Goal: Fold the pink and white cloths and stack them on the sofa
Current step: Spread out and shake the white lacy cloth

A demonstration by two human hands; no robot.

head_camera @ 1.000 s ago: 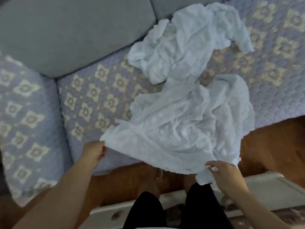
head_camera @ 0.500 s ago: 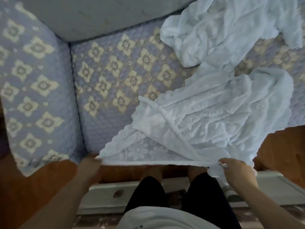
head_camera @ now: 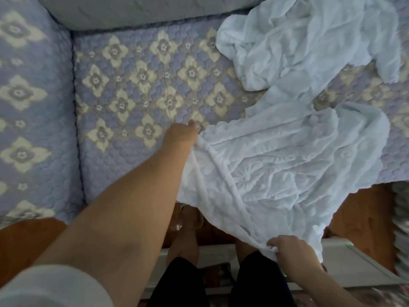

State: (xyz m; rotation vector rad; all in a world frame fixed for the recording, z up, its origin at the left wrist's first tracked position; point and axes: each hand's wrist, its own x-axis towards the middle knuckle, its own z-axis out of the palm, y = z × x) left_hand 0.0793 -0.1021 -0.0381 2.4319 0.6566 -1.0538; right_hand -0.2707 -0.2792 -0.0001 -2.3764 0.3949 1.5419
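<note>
A white embossed cloth (head_camera: 287,169) lies half on the sofa seat (head_camera: 137,89) and hangs over its front edge. My left hand (head_camera: 181,135) reaches out over the seat and grips the cloth's left corner. Low at the front, my right hand (head_camera: 290,251) pinches the cloth's near corner by my knee. A second pale cloth (head_camera: 298,43) lies crumpled at the back right of the seat, touching the first one. No pink cloth can be told apart in this light.
The sofa has a quilted blue cover with cream flowers, an armrest (head_camera: 31,107) at the left and a grey back cushion (head_camera: 132,12). Wooden floor (head_camera: 363,222) and a low white ledge (head_camera: 345,264) lie below, by my legs.
My left hand has carried its corner of the cloth forward and to the right over the seat. My right hand keeps its corner low near my knee. The view has shifted closer.
</note>
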